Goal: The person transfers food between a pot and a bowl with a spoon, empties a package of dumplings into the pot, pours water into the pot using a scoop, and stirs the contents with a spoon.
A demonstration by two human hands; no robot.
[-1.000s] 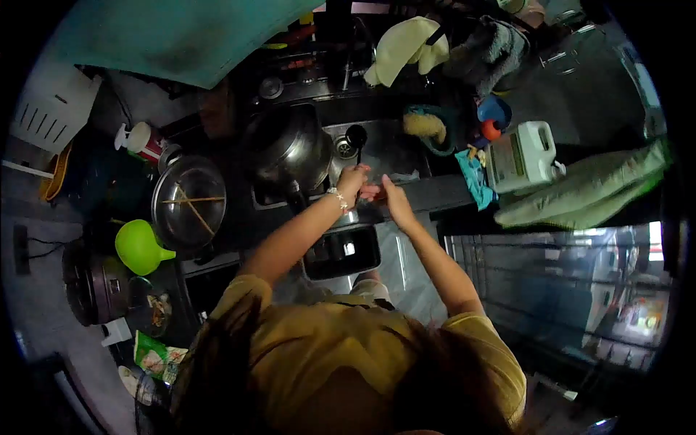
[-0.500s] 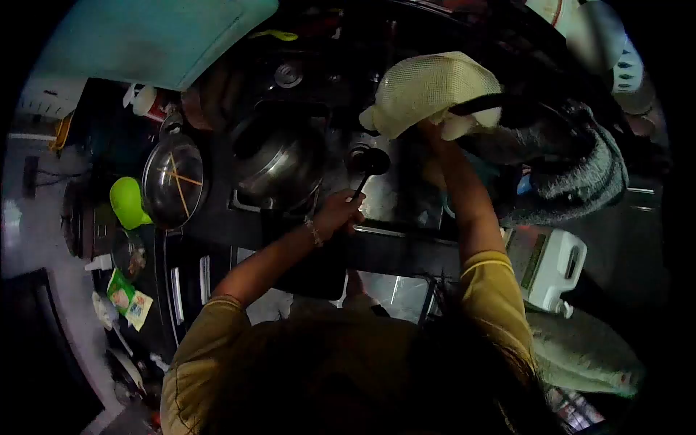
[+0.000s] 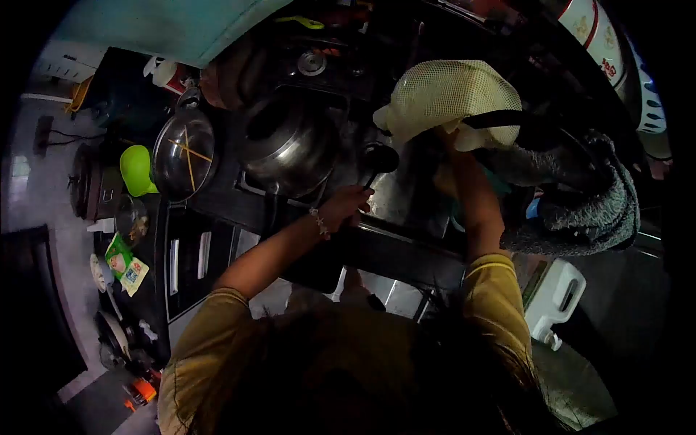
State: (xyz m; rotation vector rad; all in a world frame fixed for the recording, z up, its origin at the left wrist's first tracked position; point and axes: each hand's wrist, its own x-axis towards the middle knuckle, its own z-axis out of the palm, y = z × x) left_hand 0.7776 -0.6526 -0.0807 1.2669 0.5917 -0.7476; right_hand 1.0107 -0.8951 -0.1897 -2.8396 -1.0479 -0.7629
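Observation:
My left hand point(image 3: 346, 208), with a bracelet at the wrist, is closed around the handle of a black ladle point(image 3: 380, 157). The ladle's bowl points away from me, above a shiny metal surface point(image 3: 391, 196). To its left, a large steel pot point(image 3: 290, 156) rests on the stove. My right hand point(image 3: 450, 138) reaches to the near rim of a cream mesh basket point(image 3: 457, 90) and appears closed on it; the fingertips are hidden. The basket is tilted, with pale lugs at its sides.
At the left are a steel pan point(image 3: 185, 163) with crossed sticks in it, a green scoop point(image 3: 136, 170) and a green packet point(image 3: 127, 262). A grey towel point(image 3: 587, 214) hangs at the right, above a white jug point(image 3: 554, 301). A stove knob point(image 3: 312, 64) lies at the back.
The view has turned, so the pan and stove sit higher and further right, the jug lower. Both hands keep their places at the ladle and the mesh basket.

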